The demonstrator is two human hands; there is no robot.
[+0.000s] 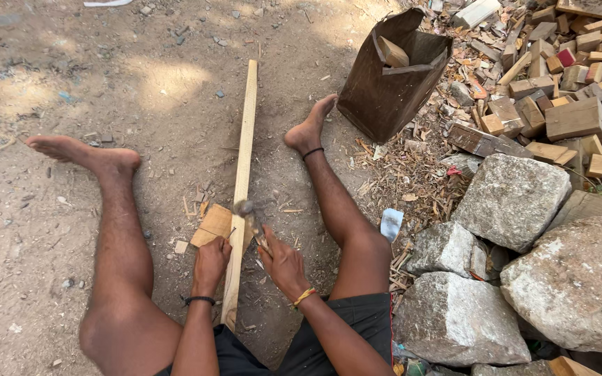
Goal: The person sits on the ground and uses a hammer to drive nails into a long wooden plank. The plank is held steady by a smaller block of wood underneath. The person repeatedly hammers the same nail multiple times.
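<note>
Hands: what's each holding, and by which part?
Right hand grips a hammer by its handle's lower end. Left hand pinches something small against the long wooden strip; too small to tell.

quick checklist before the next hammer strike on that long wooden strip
1. Left hand steadies the long pale wooden strip: ok, it rests against the strip's edge.
2. Right hand grips the metal-headed hammer: ok, fist closed on the handle.
3. Flat wooden block lies under the strike point: ok, the strip crosses it.
4. Left fingers clear of the hammer head: cannot tell, they sit close to it.
5. A nail set at the strike point: cannot tell, too small.
6. Bare legs clear: ok, spread to both sides.
</note>
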